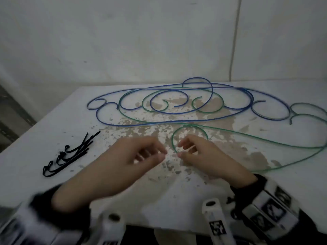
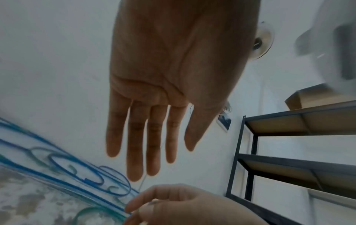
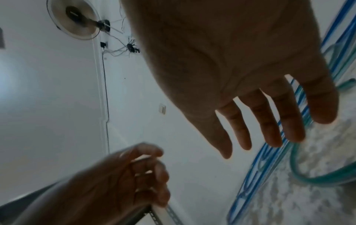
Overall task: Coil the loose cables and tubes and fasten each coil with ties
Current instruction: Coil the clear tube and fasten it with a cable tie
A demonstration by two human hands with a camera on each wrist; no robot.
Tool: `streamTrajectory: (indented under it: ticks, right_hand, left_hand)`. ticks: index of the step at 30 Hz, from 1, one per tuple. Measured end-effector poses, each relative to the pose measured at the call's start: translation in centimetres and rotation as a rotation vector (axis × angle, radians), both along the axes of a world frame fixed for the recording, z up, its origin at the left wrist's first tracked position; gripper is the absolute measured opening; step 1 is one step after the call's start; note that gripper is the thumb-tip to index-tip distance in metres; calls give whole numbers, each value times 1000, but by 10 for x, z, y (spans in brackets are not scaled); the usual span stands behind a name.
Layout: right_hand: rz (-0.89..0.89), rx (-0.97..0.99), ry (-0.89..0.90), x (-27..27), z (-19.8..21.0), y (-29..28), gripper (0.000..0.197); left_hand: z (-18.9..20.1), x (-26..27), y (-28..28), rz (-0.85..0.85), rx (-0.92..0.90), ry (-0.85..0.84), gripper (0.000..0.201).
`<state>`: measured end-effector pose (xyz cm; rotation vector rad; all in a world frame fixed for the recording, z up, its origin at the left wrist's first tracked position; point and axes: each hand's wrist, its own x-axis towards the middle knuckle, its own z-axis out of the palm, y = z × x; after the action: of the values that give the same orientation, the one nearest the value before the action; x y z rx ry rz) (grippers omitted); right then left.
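Loose blue tubes [image 1: 159, 122] and a green tube [image 1: 247, 134] sprawl in overlapping curls across the far half of the white table [image 1: 292, 183]. The green tube's near end curves into a small loop [image 1: 190, 127] just beyond my right hand [image 1: 180, 149], and its tip lies by my thumb. My left hand [image 1: 159, 153] hovers close beside it, blurred, holding nothing. Both hands have relaxed, spread fingers in the wrist views: left hand [image 2: 161, 161], right hand [image 3: 248, 147]. The green loop [image 3: 308, 175] lies below my right fingers. Several black ties [image 1: 70, 154] lie in a bundle at the left.
A grey-teal tube [image 1: 309, 105] curls at the table's far right edge. The tabletop paint is worn in the middle [image 1: 221, 119]. A white wall stands right behind the table. A dark metal shelf [image 2: 289, 121] with a cardboard box [image 2: 312, 97] stands nearby.
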<state>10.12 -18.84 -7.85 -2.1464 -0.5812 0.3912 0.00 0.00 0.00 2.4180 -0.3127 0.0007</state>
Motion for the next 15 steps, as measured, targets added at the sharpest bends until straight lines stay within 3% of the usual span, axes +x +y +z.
streamTrajectory:
  ticks: [7, 11, 13, 15]
  right_hand:
    - [-18, -302, 79, 25, -4, 15, 35]
    - [77, -443, 27, 37, -3, 17, 11]
    - [103, -414, 38, 39, 3, 14, 11]
    - [80, -223, 109, 40, 15, 6, 14]
  left_hand:
    - [-15, 106, -22, -82, 379, 118, 17]
    - [-30, 128, -27, -202, 537, 261, 40]
    - [-33, 132, -29, -233, 587, 297, 49]
    - [-33, 136, -26, -223, 553, 249, 48]
